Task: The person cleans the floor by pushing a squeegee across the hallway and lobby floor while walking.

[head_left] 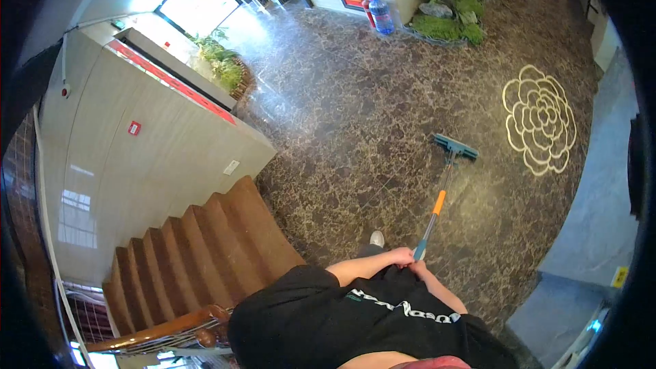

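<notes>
A long-handled floor tool (pixel 439 203) with an orange grip section reaches forward from my body. Its wide dark teal head (pixel 456 147) rests on the brown marbled floor (pixel 342 109). The near teal end of the handle is at my waist, where my left hand (pixel 402 256) is closed on it. Just beside it, my right hand (pixel 417 268) is also closed at the handle's end, close against my black shirt. The two hands nearly touch.
Brown steps (pixel 198 246) with a wooden handrail (pixel 157 333) lie to the left, beside a pale wall (pixel 137 164). A bottle (pixel 381 16) and green plants (pixel 451 24) stand ahead. A flower pattern (pixel 541 121) marks the floor at right, near a blue-grey surface (pixel 594 198).
</notes>
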`<state>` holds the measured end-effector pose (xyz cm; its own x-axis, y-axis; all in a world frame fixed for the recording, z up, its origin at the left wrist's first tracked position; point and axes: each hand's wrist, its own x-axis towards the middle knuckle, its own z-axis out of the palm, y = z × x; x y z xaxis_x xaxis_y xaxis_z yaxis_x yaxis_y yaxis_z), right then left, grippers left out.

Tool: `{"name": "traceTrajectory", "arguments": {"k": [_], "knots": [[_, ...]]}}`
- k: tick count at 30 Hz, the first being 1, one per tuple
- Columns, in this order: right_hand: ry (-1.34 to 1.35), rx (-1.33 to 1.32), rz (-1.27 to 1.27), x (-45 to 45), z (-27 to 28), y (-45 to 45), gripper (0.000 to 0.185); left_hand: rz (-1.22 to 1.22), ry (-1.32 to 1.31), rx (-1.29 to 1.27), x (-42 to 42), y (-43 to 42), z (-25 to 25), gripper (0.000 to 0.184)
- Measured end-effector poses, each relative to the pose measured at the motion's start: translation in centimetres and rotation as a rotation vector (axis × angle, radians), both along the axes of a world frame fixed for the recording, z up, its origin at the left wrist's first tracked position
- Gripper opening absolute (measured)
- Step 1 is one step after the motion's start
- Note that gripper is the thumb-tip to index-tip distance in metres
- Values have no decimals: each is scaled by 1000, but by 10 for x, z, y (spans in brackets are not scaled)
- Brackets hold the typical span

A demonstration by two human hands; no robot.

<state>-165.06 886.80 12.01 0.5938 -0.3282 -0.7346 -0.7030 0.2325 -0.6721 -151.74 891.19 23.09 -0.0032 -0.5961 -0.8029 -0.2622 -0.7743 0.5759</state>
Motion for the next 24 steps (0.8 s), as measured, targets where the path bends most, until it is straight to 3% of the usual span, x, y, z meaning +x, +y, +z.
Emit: {"name": "traceTrajectory", "arguments": {"k": [5, 8, 12, 15, 18, 19, 24], "knots": [[129, -105, 54, 2, 39, -22, 28, -4, 9, 20, 11, -9, -5, 17], [81, -44, 45, 0, 2, -37, 35, -36, -10, -19, 13, -13, -26, 18], [168, -108, 135, 12, -5, -62, 37, -73, -73, -82, 33, -27, -26, 20], [127, 17, 45, 25, 4, -72, 32, 83, -90, -11, 53, -30, -1, 19], [206, -85, 112, 44, 9, -73, 29, 195, -86, 45, 73, -15, -44, 19], [222, 4, 44, 47, -37, -74, 22, 254, -36, 46, 80, -7, -29, 20], [325, 187, -87, 82, 12, -66, 14, 536, 33, 81, 114, 39, -60, 27]]}}
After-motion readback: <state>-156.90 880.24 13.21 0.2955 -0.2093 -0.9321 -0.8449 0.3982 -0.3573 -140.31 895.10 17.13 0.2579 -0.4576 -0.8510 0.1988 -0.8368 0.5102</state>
